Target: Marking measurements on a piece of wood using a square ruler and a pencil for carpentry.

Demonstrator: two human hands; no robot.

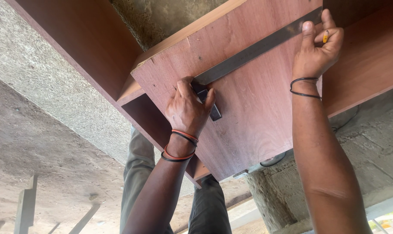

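A reddish-brown plywood board point(248, 108) lies slanted before me, part of a cabinet frame. Across it runs a long dark metal square point(252, 50), its blade stretching diagonally up to the right. My left hand point(188, 108) presses on the square's thick handle end at the board's middle. My right hand point(317, 45) pins the blade's far end with thumb and forefinger, and a short yellow pencil stub point(325, 36) sits tucked between its fingers. Both wrists carry bands.
More plywood panels point(88, 39) of the cabinet stand to the left and right. Rough concrete floor point(40, 143) spreads on the left, a concrete block point(283, 190) sits below the board, and my grey trouser legs point(138, 173) show beneath.
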